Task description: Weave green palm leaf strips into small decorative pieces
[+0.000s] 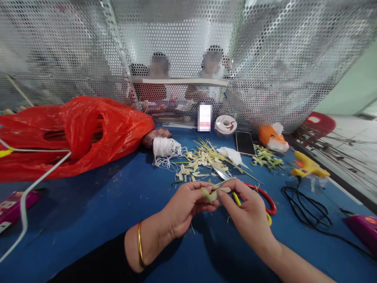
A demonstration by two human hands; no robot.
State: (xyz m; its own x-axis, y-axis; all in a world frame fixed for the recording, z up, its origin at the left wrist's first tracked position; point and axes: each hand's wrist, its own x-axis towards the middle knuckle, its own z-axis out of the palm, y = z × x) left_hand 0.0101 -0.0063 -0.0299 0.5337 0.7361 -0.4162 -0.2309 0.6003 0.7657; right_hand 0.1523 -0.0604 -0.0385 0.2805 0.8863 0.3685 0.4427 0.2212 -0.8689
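Note:
Over the blue table [97,204], my left hand [184,206] and my right hand [246,216] meet at the fingertips. Both pinch a small folded strip of pale green palm leaf [213,192] between them. The left wrist wears a gold bangle [140,243]. Just behind my right hand lie scissors with red and yellow handles [265,196], their blade pointing toward a heap of leaf scraps [200,161].
A big red plastic bag [73,133] fills the left side. White string [165,149], a tape roll [225,125], a phone [245,143], an orange tissue holder [272,137], a yellow glue gun [308,167] with black cord [306,208]. Two people sit behind the perforated metal screen [279,59].

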